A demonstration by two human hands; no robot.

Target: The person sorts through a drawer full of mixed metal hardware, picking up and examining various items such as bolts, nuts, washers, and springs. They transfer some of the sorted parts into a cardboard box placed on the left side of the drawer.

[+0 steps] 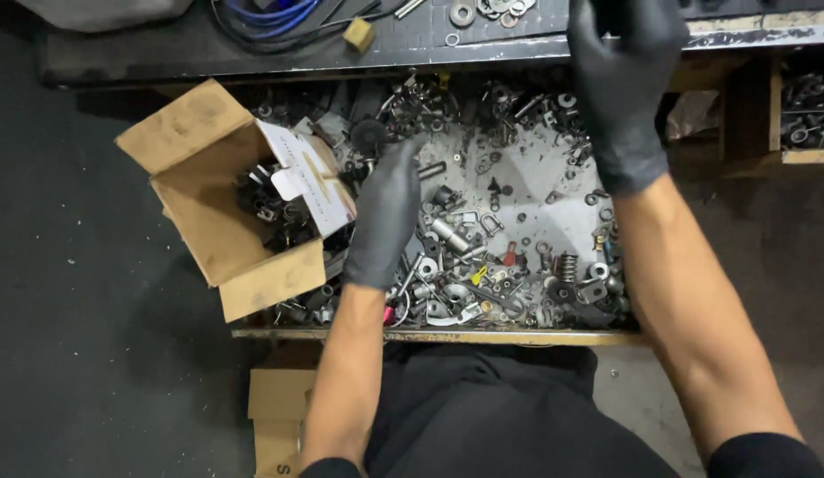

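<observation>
Both my hands wear black gloves. My left hand [387,215] reaches down into an open drawer [447,336] full of loose metal hardware [509,257]: bolts, nuts, springs, shackles. Its fingers point toward the parts at the back left; whether they pinch anything is hidden. My right hand [622,88] is raised at the drawer's back right, over the workbench edge [748,37], fingers held together at the top of the frame. Any small part between them cannot be seen.
An open cardboard box [219,204] with dark metal parts sits on the drawer's left side. On the bench above lie washers [462,13], blue cable [270,16] and a small wooden block [359,34]. Another parts compartment [806,115] is at right. Cardboard [279,416] lies on the floor.
</observation>
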